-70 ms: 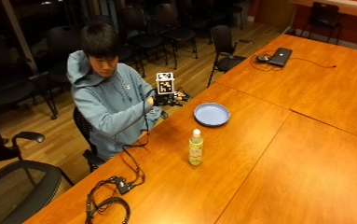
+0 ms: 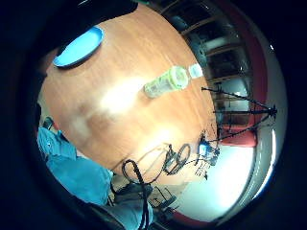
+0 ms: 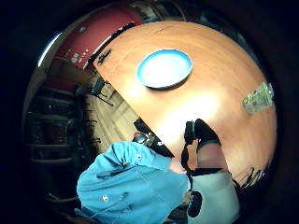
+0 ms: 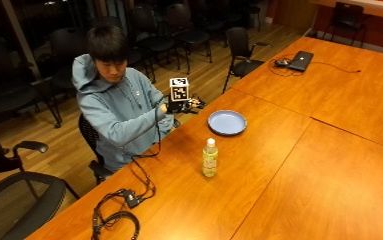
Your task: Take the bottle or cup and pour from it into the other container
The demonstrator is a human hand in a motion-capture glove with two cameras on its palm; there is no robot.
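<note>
— Nothing has shifted on the table [image 4: 324, 165] since a moment ago, as far as we can see: the bottle [image 4: 209, 158] stands where it stood and the gloved right hand [image 4: 180, 105] is raised at the same spot near the table edge.

— Where do we put the bottle now?

— Upright on the wood, cap on, out in front of the seated person, well apart from the hand. The blue plate [image 4: 227, 122] lies flat beyond it, nearer the hand than the bottle is, and the two do not touch.

— And the fingers?

— We cannot tell. From outside the hand is small and partly hidden, and we see no fingers clearly. It touches neither bottle nor plate.

— What else sits around them?

— A bundle of black cable [image 4: 121, 210] lies coiled on the near end of the table, with a strand running up to the person's sleeve. A laptop [image 4: 301, 60] rests far off on the neighbouring table. Dark chairs [image 4: 241, 50] stand behind, and one armchair [image 4: 18, 195] in the near corner.

— Anything between hand and bottle?

— Only bare wood; the plate lies off to one side. The thumb-side palm view shows the plate [image 3: 164, 68] on the table and the bottle [image 3: 258, 98] further along it.
</note>
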